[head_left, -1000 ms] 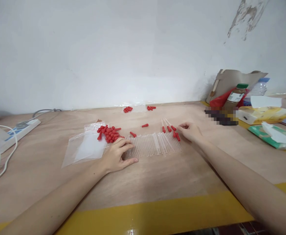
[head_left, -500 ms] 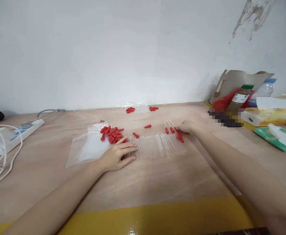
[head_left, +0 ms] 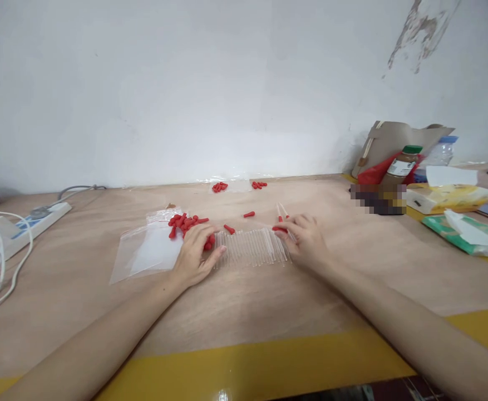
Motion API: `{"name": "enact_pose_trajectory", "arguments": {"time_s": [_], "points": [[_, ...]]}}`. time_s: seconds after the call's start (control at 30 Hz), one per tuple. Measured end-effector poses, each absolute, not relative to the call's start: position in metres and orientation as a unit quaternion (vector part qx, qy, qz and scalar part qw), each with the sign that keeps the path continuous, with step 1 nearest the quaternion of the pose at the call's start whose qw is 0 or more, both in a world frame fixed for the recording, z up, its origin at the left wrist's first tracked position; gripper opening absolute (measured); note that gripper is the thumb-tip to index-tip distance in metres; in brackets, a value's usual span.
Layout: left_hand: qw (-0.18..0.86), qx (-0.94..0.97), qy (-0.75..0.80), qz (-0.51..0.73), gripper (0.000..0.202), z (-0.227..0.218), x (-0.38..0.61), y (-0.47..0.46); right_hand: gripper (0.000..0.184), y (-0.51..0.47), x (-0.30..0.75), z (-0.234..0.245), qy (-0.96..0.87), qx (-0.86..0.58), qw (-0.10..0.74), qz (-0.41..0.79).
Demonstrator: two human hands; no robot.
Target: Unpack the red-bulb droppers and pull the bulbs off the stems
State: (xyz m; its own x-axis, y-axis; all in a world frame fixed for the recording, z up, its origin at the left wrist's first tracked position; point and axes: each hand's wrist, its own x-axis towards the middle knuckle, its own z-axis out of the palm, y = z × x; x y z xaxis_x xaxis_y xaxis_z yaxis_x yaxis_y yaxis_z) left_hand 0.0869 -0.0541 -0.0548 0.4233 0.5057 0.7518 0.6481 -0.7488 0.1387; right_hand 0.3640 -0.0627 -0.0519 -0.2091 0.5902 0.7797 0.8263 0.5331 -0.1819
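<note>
A row of thin clear dropper tubes [head_left: 250, 248] lies side by side on the table. My left hand [head_left: 196, 253] rests at the row's left end, fingers over the edge of a pile of red rubber bulbs [head_left: 183, 221] and thumb held apart, with no grip on anything visible. At the right end, my right hand [head_left: 306, 242] pinches a red rubber bulb [head_left: 279, 229] close to the tubes' upper ends. Just behind its fingers lie a few tubes with red bulbs fitted [head_left: 280, 210], partly hidden. Two loose bulbs [head_left: 229, 229] sit behind the row.
Clear zip bags [head_left: 143, 253] lie left of the pile. Small bags of red bulbs [head_left: 220, 187] are by the wall. A power strip [head_left: 39, 223] with white cables is at left. At right stand a bottle [head_left: 400, 167], a tote bag [head_left: 406, 136] and tissue packs [head_left: 450, 197].
My right hand has moved left and nearer, from behind the row to its right end, with a bulb in its fingers. My left hand has shifted slightly back over the pile.
</note>
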Motion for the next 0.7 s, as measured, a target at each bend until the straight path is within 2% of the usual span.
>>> {"name": "enact_pose_trajectory", "arguments": {"time_s": [0.1, 0.3, 0.7], "points": [[0.131, -0.867, -0.312, -0.365, 0.034, -0.053, 0.099, -0.061, 0.013, -0.076, 0.346, -0.062, -0.771, -0.438, 0.426, -0.182], [0.200, -0.883, -0.255, -0.341, 0.012, -0.054, 0.120, -0.069, 0.012, -0.085, 0.334, -0.066, -0.814, -0.375, 0.410, -0.172], [0.163, -0.893, -0.264, -0.327, 0.014, -0.057, 0.112, -0.076, 0.020, -0.088, 0.338, -0.064, -0.836, -0.349, 0.379, -0.188]]}}
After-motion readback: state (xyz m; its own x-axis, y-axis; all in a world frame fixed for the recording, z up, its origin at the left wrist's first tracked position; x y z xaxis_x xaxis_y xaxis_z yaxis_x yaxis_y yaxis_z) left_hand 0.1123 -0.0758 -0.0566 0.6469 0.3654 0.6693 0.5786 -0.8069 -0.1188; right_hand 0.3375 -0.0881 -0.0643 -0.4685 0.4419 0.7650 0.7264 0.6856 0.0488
